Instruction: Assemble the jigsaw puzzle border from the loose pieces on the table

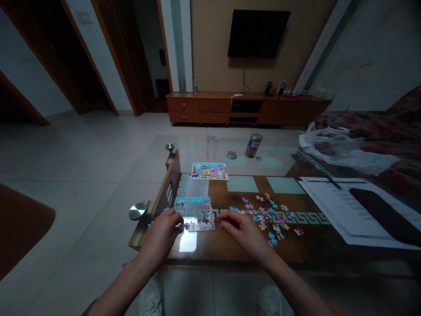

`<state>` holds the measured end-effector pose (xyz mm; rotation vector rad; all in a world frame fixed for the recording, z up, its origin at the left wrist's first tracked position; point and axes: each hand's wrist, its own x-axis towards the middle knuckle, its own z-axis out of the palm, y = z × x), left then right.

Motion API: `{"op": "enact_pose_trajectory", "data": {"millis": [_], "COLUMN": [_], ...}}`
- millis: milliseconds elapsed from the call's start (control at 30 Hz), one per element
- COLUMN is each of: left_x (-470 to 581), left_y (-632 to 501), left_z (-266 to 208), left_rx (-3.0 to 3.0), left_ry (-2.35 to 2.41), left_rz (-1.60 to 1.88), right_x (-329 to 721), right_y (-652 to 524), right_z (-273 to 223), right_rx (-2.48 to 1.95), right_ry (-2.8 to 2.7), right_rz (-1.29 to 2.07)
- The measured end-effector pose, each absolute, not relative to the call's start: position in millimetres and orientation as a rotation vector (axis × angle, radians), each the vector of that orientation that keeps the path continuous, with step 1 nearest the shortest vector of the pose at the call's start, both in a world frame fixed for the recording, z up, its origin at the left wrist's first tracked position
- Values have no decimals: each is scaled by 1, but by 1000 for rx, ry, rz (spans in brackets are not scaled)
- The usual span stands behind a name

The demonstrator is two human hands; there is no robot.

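On the glass tabletop lies a partly joined jigsaw puzzle (201,226), with a top strip, a right side and a bottom row around a bare middle. My left hand (166,226) is at the left end of the bottom row, its fingers curled down onto a small puzzle piece (182,225). Just right of the joined section hovers my right hand (242,229), thumb and forefinger apart with nothing visible between them. Loose puzzle pieces (263,217) are scattered to its right. A few bluish pieces lie beside my left hand, partly hidden.
Behind the puzzle lies a colourful picture card (209,171). Farther back stand a clear cup (212,147), a metal lid (231,155) and a printed can (253,145). At right are papers (335,210), a black phone (388,215) and a plastic bag (342,147).
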<state>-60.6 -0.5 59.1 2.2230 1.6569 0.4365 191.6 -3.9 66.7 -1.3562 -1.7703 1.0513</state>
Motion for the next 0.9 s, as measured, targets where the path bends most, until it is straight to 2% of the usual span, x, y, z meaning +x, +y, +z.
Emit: {"op": "enact_pose_trajectory", "data": {"millis": [200, 400, 667, 900], "left_x": [-49, 11, 59, 70], "left_y": [3, -9, -18, -15], "left_z": [60, 57, 56, 51], "left_rx": [2229, 2318, 2396, 2390], "left_ry": [1556, 1447, 1344, 1301], "left_rz": [576, 426, 221, 188], "right_x": [187, 200, 289, 346], "right_y": [-13, -23, -4, -1], "right_z": [70, 75, 84, 81], "right_rx": [-1398, -1434, -1735, -1890], "right_ry": [-1808, -1897, -1656, -1436], "right_rz": [971, 841, 466, 296]}}
